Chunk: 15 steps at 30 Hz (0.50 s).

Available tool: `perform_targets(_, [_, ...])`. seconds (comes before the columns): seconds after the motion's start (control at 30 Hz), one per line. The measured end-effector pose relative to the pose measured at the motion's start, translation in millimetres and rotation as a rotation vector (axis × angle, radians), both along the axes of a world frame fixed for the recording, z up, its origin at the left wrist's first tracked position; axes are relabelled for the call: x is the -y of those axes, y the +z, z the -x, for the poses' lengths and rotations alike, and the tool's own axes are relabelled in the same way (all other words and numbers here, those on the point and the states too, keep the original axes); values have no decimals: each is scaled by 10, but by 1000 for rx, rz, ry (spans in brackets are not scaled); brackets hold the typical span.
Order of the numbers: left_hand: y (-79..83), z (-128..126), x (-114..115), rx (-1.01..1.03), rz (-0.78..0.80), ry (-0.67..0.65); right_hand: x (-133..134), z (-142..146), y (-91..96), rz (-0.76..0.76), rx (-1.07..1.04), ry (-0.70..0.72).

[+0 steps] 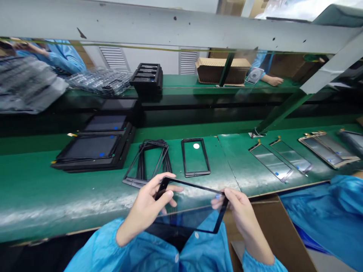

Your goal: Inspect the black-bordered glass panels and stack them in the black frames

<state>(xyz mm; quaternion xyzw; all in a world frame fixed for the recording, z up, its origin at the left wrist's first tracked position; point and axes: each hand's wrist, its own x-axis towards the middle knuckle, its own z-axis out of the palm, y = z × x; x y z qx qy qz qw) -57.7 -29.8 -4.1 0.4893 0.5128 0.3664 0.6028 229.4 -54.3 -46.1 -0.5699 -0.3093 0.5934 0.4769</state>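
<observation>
A clear tablet glass panel (188, 207) with a black border is held up at the table's front edge, tilted, my blue sleeves and lap showing through it. My left hand (151, 206) grips its left end, thumb in front and fingers partly behind the glass. At the other end my right hand (236, 206) pinches the upper right corner, near a small blue tab. Just beyond the panel lies a black rectangular frame (184, 158) with a round white sticker. To its left several more black frames (141, 166) lie in a loose, crossed heap.
Black trays (121, 151) with dark screens are stacked at the left. Glass panels (270, 160) with gold connector tabs lie at the right, before a green post (279, 113). An open cardboard box (273, 226) stands below the edge. Co-workers' blue sleeves (329, 215) show right and behind.
</observation>
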Motion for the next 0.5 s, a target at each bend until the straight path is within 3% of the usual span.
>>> perform_targets(0.33, [-16,-57,47,52,0,140,64,162,131,-153,45,-136])
perform_targets(0.5, [3,-100,73,48,4,207,108,187,62,-163,4,-176])
